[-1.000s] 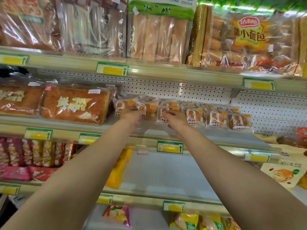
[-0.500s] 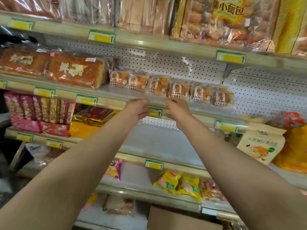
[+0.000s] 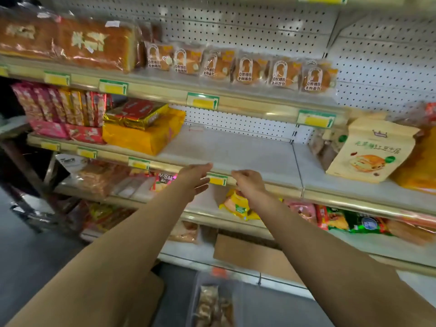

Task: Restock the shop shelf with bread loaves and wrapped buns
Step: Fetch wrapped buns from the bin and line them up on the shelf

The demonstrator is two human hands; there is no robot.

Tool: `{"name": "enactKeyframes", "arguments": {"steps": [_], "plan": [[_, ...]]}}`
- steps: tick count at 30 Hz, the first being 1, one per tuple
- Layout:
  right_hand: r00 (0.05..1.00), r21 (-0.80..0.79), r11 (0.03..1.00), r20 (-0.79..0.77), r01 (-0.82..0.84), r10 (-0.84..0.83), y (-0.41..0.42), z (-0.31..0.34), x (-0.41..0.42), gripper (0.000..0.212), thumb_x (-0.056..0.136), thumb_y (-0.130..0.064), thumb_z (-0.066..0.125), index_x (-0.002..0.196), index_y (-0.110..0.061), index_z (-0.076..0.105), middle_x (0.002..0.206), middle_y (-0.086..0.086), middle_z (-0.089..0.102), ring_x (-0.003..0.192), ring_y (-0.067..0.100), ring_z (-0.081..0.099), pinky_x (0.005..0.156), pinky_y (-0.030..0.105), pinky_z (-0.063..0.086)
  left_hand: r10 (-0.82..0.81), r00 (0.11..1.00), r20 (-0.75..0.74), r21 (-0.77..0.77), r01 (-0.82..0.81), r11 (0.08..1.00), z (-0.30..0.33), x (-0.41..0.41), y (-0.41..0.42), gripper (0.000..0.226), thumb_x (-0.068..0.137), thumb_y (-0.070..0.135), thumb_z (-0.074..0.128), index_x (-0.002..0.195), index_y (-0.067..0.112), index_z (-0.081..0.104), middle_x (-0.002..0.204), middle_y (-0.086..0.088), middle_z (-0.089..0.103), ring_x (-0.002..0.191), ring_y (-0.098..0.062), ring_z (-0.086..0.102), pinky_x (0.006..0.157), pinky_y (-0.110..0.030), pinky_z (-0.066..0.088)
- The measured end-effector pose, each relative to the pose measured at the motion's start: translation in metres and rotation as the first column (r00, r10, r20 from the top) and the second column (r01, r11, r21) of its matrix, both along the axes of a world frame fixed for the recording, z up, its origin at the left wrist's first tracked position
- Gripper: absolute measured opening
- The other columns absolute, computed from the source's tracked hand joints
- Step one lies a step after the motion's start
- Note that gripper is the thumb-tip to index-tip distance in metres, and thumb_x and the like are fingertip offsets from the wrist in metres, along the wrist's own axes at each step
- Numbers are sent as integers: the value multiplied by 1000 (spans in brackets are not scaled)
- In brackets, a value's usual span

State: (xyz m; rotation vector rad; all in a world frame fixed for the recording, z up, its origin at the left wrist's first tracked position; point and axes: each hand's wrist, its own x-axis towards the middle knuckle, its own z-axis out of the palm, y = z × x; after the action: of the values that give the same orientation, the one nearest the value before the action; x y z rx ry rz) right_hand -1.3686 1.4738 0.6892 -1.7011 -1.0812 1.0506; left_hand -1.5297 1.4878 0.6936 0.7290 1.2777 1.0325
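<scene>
Several wrapped buns [image 3: 245, 69] stand in a row on the upper shelf [image 3: 165, 89], to the right of two wrapped bread loaves [image 3: 94, 46]. My left hand [image 3: 195, 179] hangs in front of the lower shelf's edge [image 3: 271, 185] with fingers straight and holds nothing. My right hand [image 3: 247, 182] is beside it, fingers loosely curled, also holding nothing. Both hands are well below the buns. On the floor below stands a clear plastic bin [image 3: 195, 303] with wrapped baked goods [image 3: 213, 305] inside.
A bare stretch of the lower shelf [image 3: 231, 149] lies between a yellow package [image 3: 141, 135] and a cream bread bag [image 3: 368, 152]. Red and pink packs [image 3: 59, 112] fill its left end. Snack bags [image 3: 238, 206] and a cardboard sheet [image 3: 254, 258] occupy lower levels.
Both hands have come away from the wrapped buns and dropped down past the upper shelf edge to the shelf below. The view has tilted downward, revealing the bin on the floor.
</scene>
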Motion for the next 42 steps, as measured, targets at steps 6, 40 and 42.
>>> {"name": "enactKeyframes", "arguments": {"steps": [6, 40, 42], "plan": [[1000, -151, 988, 7, 13, -12, -14, -82, 7, 23, 88, -40, 66, 99, -20, 72, 96, 4, 70, 99, 26, 66, 93, 48, 57, -37, 999, 3, -118, 38, 992, -70, 8, -18, 22, 93, 23, 72, 108, 12, 60, 103, -8, 57, 85, -18, 60, 89, -35, 50], [979, -797, 579, 76, 174, -189, -96, -661, 36, 40, 93, -45, 65, 107, -7, 71, 96, 11, 70, 90, 27, 67, 89, 41, 58, -175, 980, -91, -694, 64, 717, -649, 26, -116, 16, 97, 25, 66, 99, 10, 67, 74, -7, 53, 65, -16, 50, 59, -24, 47], [979, -778, 601, 96, 186, -179, -90, -685, 37, 30, 95, -37, 61, 104, -11, 72, 88, 7, 69, 77, 23, 64, 70, 34, 56, -190, 976, -107, -700, 62, 711, -676, 26, -110, 12, 98, 20, 64, 91, 10, 65, 73, -6, 52, 59, -13, 51, 50, -19, 47]]}}
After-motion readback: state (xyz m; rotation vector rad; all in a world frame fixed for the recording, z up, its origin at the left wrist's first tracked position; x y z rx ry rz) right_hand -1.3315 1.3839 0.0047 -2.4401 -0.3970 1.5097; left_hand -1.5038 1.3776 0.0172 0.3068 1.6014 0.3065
